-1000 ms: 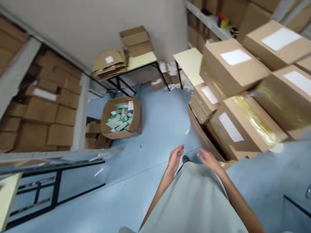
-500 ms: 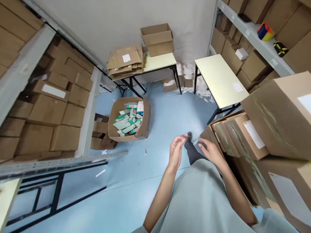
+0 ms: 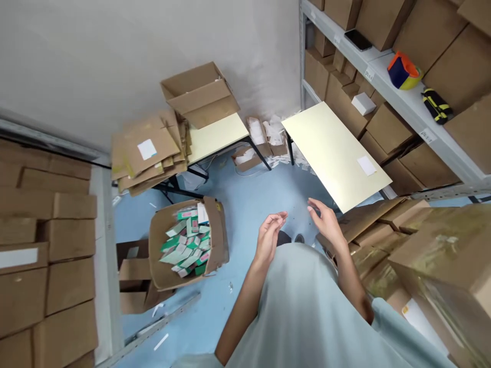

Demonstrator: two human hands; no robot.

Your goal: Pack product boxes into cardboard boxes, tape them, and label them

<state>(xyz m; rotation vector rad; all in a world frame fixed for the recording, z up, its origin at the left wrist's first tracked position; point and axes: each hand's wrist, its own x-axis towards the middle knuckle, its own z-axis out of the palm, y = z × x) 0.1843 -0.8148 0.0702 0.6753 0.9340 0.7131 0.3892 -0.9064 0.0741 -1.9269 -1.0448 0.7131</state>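
My left hand (image 3: 268,235) is held out in front of my body, fingers loosely curled and apart, holding nothing. My right hand (image 3: 325,221) hangs level with it a little to the right, fingers spread, also holding nothing. It hovers near the front corner of a pale yellow table (image 3: 333,153). Below and left of my left hand an open cardboard box (image 3: 217,240) on the blue floor holds several small green and white packets (image 3: 186,248).
Stacked sealed cartons (image 3: 433,266) crowd my right side. Shelving (image 3: 406,97) along the right wall carries more boxes, a phone and tape. A second table (image 3: 215,135) by the wall bears flattened cardboard (image 3: 148,151) and an open box (image 3: 199,94). More cartons (image 3: 46,245) fill the left.
My view has swung right and tilted, bringing the yellow table closer. Both hands rose slightly and stayed apart, holding nothing.
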